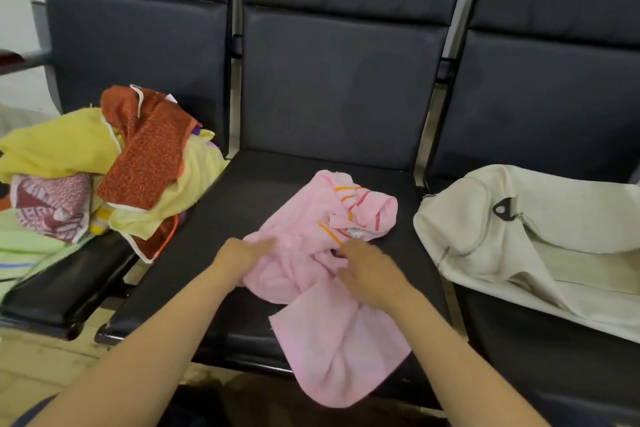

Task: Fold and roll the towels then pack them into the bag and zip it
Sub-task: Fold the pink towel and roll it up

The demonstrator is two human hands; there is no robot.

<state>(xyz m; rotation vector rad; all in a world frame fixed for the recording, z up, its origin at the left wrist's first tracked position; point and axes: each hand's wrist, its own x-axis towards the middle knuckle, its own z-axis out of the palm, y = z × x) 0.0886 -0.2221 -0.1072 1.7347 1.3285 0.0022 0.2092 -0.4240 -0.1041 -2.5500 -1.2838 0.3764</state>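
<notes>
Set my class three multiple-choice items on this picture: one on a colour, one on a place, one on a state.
1. The towel on the middle seat is: A pink; B green; C white.
2. The bag lies on: A a table; B the middle seat; C the right seat.
3. The bag's zip is: A open; B shut; C missing.
Answers: 1 A, the cloth is pink with orange and red stripes; 2 C, it rests on the seat to the right of the towel's; 3 A, the mouth gapes and shows the inside.
</notes>
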